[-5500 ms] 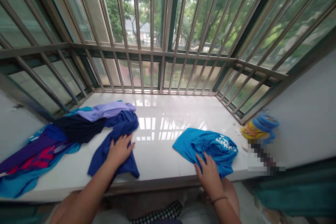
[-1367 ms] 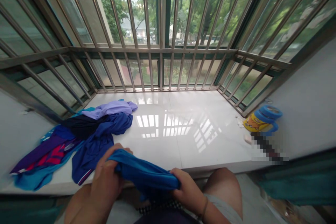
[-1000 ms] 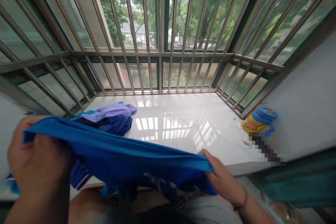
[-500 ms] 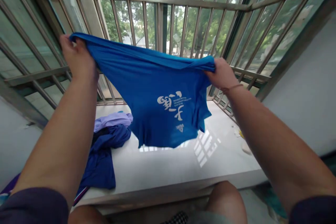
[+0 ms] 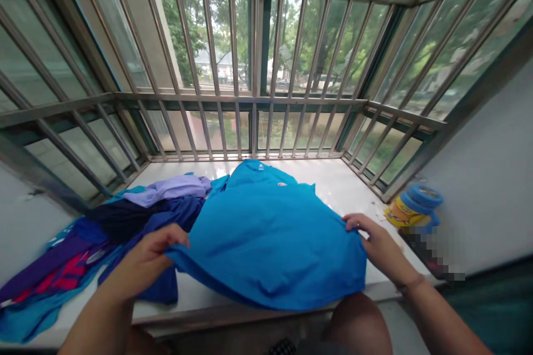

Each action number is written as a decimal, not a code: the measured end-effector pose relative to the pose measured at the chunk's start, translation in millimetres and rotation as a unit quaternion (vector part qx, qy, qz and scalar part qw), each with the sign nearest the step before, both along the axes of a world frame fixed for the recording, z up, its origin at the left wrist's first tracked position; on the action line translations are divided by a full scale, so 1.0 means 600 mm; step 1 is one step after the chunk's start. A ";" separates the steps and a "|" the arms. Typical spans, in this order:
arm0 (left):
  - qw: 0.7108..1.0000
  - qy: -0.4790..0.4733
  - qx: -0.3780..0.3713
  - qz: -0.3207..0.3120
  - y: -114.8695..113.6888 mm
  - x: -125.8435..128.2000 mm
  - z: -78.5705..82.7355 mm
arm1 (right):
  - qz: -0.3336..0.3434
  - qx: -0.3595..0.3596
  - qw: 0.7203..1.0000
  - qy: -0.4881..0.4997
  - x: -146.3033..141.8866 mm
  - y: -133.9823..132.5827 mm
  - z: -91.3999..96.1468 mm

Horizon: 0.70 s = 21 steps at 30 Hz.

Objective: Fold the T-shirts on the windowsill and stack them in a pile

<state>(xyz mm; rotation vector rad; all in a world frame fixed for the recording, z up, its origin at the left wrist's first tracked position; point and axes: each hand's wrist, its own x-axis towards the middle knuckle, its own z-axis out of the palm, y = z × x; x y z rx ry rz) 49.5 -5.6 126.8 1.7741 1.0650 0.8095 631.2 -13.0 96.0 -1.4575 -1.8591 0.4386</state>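
A blue T-shirt (image 5: 266, 233) lies spread over the white window ledge, its collar end toward the window bars and its hem toward me. My left hand (image 5: 156, 252) pinches the hem at its left corner, lifting it slightly off the ledge. On the other side my right hand (image 5: 368, 236) grips the shirt's right edge between thumb and fingers. Small prints show near the shirt's far end. The hem droops over the ledge's front edge, close to my right knee (image 5: 360, 324).
Left of the shirt is a heap of clothes, with a lilac garment (image 5: 169, 189) and a navy one (image 5: 164, 283). A blue-and-yellow bottle (image 5: 414, 205) stands at the right wall. Metal bars (image 5: 254, 66) enclose the ledge (image 5: 333, 172).
Both hands have come down, lowering the shirt from the air onto the ledge. Its printed side no longer shows; a plainer side faces up. The bottle at right has come into view.
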 end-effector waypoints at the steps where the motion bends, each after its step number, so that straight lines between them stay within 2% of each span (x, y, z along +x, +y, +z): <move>1: 0.996 0.046 -0.049 -0.054 -0.017 0.003 -0.029 | 0.004 -0.028 1.000 -0.002 0.001 -0.018 -0.044; 3: 0.977 0.119 -0.119 -0.131 -0.043 0.017 -0.076 | 0.031 -0.096 0.995 -0.015 0.001 -0.054 -0.119; 4: 0.968 0.153 -0.136 -0.142 -0.051 0.027 -0.095 | 0.051 -0.132 0.989 -0.031 0.001 -0.070 -0.148; 6: 0.965 0.194 -0.133 -0.120 -0.054 0.052 -0.131 | 0.080 -0.195 0.975 -0.074 0.000 -0.092 -0.187; 8: 0.972 0.203 -0.083 -0.078 -0.037 0.083 -0.170 | 0.069 -0.216 0.967 -0.115 -0.005 -0.096 -0.205; 11: 0.977 0.210 0.034 -0.024 0.015 0.139 -0.232 | 0.012 -0.152 0.976 -0.154 -0.034 -0.069 -0.210; 13: 0.961 0.260 0.093 -0.003 0.053 0.181 -0.272 | -0.008 -0.091 0.979 -0.180 -0.071 -0.039 -0.215; 15: 0.932 0.342 0.119 0.013 0.080 0.223 -0.307 | -0.012 -0.057 0.975 -0.213 -0.116 -0.012 -0.227; 18: 0.893 0.422 0.151 0.034 0.092 0.264 -0.345 | -0.014 -0.084 0.960 -0.267 -0.176 0.007 -0.257; 21: 0.883 0.430 0.182 0.047 0.080 0.269 -0.365 | -0.025 -0.127 0.948 -0.291 -0.206 0.003 -0.283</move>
